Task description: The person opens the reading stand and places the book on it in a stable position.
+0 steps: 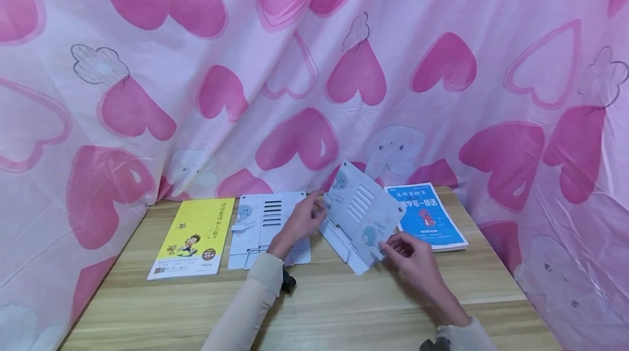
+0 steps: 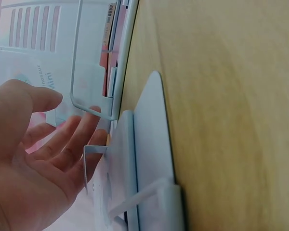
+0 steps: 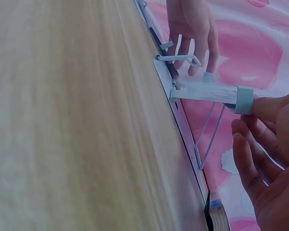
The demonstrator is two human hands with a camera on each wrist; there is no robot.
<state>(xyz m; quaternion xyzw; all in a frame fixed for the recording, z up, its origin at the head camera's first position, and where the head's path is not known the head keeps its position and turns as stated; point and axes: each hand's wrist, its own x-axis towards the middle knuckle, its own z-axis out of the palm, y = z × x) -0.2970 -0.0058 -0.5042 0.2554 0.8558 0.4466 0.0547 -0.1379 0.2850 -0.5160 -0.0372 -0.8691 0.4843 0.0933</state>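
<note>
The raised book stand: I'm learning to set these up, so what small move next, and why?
Probably check that the wire leg is seated before the right hand lets go: the panel stands tilted and the leg slants toward the base, but any catch is unclear.

Looks a home-like study nook: wood-grain bench (image 1: 344, 313), heart-print cloth (image 1: 297, 141) behind far edge, yellow book (image 1: 196, 231) and blue book (image 1: 427, 219) toward far corners.

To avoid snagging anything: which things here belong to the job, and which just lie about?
In use:
tilted white stand, pinched by the right hand
left hand beside it

Apparently lying about:
other white stand
yellow book
blue book
</note>
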